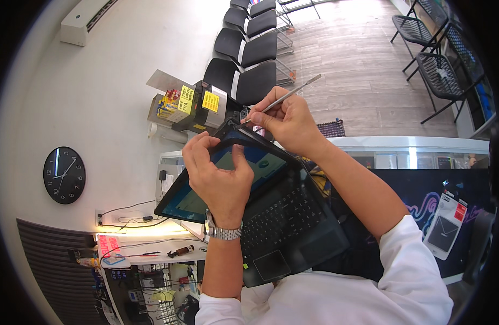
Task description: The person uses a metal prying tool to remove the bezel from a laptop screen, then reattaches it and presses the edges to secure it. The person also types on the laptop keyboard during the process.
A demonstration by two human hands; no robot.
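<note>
An opened black laptop leans in front of me, its screen lit blue. My left hand, with a metal-band wristwatch at the wrist, is closed on the screen's upper corner, thumb in front and fingers toward the back. Along that corner the dark bezel appears lifted away from the panel. Pinched in my right hand is a slim metal pry tool. Its lower end meets the gap at the screen's top edge; the exact tip is hard to make out.
A dark mat with a packaged drive lies to the right. Beyond the laptop stand a box-like machine with yellow labels and a row of black chairs. Screwdrivers and cables rest on the left-hand shelf.
</note>
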